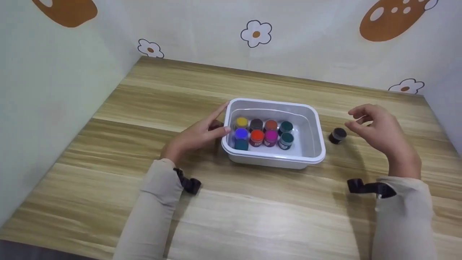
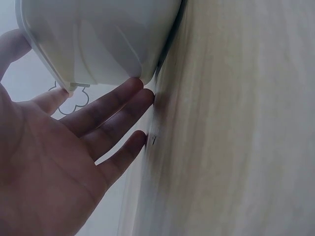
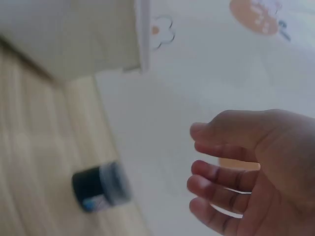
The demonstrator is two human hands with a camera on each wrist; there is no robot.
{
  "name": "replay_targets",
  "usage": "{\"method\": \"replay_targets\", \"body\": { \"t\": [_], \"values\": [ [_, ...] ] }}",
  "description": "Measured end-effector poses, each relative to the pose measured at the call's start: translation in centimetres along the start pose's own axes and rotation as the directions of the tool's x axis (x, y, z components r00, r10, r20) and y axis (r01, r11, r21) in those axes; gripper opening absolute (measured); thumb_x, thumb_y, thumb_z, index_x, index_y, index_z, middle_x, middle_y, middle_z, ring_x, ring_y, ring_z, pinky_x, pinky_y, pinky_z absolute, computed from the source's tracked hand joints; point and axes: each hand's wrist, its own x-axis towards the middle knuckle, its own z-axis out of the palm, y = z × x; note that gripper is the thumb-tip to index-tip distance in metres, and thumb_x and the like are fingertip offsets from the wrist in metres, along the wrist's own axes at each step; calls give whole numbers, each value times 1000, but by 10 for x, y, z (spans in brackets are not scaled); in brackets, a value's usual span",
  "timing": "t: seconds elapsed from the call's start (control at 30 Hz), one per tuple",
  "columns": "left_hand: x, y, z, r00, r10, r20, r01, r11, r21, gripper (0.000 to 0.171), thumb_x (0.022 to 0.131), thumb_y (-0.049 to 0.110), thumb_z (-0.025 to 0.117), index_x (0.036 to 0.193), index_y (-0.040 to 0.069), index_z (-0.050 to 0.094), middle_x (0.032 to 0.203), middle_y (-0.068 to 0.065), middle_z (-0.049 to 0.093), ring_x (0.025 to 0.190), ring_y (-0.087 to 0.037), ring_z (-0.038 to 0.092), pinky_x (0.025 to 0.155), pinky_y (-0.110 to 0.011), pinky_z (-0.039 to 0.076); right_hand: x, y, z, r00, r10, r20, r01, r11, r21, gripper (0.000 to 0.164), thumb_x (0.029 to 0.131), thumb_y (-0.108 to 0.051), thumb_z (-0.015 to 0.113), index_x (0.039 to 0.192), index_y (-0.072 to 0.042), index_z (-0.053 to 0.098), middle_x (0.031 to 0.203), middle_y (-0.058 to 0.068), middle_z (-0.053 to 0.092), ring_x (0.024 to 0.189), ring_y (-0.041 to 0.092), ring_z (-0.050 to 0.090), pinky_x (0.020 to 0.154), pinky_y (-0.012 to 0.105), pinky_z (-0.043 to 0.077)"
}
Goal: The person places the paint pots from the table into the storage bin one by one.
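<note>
A white plastic tub [image 1: 276, 160] stands mid-table, holding several small paint jars with coloured lids, among them a yellow jar [image 1: 242, 122], a red jar [image 1: 257, 137] and a magenta jar [image 1: 270, 138]. At its left end my left hand [image 1: 196, 135] rests with thumb on the rim and fairly straight fingers against the outer wall; the left wrist view shows the fingertips at the tub's [image 2: 108, 39] lower edge. To the right of the tub, a black paint jar [image 1: 338, 135] stands on the table. My right hand [image 1: 379, 128] hovers beside that jar [image 3: 96, 189], loosely bent and holding nothing.
The wood-grain table [image 1: 252, 216] meets a pale wall covering [image 1: 306, 47] with flower prints at the back. Side walls rise at left and right. A black strap [image 1: 189, 184] circles the left sleeve, and another strap [image 1: 371, 188] the right.
</note>
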Motion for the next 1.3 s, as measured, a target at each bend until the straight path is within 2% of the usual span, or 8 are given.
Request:
{"method": "replay_targets", "body": {
  "t": [0.1, 0.2, 0.27, 0.4, 0.77, 1.0, 1.13, 1.3],
  "values": [
    [-1, 0, 0, 1000, -13, -1, 13, 1000, -8, 79, 98, 43, 57, 158, 42, 6, 155, -10, 38, 135, -27, 47, 110, -53, 39, 4, 14, 5, 994, 55, 92, -54, 998, -8, 44, 94, -24, 67, 125, 5, 57, 120, 24, 58, 105, 30, 55, 74, 19, 43],
    [-1, -1, 0, 1000, 2, 2, -2, 1000, -3, 78, 99, 41, 57, 159, 42, 6, 153, -12, 40, 134, -28, 47, 108, -52, 41, 7, 22, 11, 980, 98, 171, -101, 995, 9, 52, 92, -26, 70, 129, 6, 54, 126, 28, 56, 114, 40, 54, 79, 27, 45],
    [-1, 0, 0, 1000, 10, 2, -10, 1000, 5, 78, 99, 41, 56, 159, 41, 6, 151, -14, 42, 133, -28, 49, 106, -51, 44, 9, 25, 16, 970, 113, 215, -121, 992, 25, 55, 91, -25, 72, 131, 6, 52, 127, 29, 55, 116, 41, 53, 82, 30, 45],
    [-1, -1, 1, 1000, 14, -1, -14, 1000, 25, 77, 99, 41, 56, 159, 42, 6, 148, -16, 45, 131, -28, 50, 104, -50, 45, 11, 27, 23, 960, 105, 259, -115, 993, 25, 52, 90, -20, 72, 130, 6, 53, 121, 27, 58, 111, 36, 56, 81, 23, 44],
    [0, -3, 0, 1000, 2, -2, -2, 999, 37, 77, 98, 46, 55, 157, 45, 6, 153, -14, 41, 134, -29, 48, 109, -53, 40, 10, 26, 25, 978, 54, 201, -53, 999, -11, 38, 89, -14, 71, 119, 7, 61, 106, 21, 63, 94, 23, 55, 72, 15, 42],
    [1, -3, -1, 1000, 3, 2, -3, 999, 36, 78, 98, 46, 56, 158, 44, 6, 150, -14, 43, 132, -29, 49, 107, -53, 42, 9, 22, 19, 979, 70, 192, -68, 998, -16, 39, 91, -18, 70, 121, 5, 62, 109, 21, 64, 101, 28, 58, 73, 16, 43],
    [1, -2, 0, 1000, 2, -1, -2, 999, 34, 77, 98, 45, 56, 158, 44, 7, 150, -14, 43, 132, -28, 49, 107, -52, 42, 6, 16, 10, 987, 60, 150, -57, 998, -23, 42, 93, -22, 70, 124, 5, 62, 110, 21, 65, 104, 31, 59, 74, 13, 42],
    [1, -2, 0, 1000, 17, 8, -17, 1000, 7, 78, 100, 39, 55, 160, 37, 6, 146, -17, 47, 131, -28, 50, 105, -50, 44, 0, 0, -6, 998, 9, 70, -10, 1000, 11, 43, 93, -19, 70, 126, 5, 61, 109, 20, 64, 92, 6, 58, 71, 7, 43]
  ]
}}
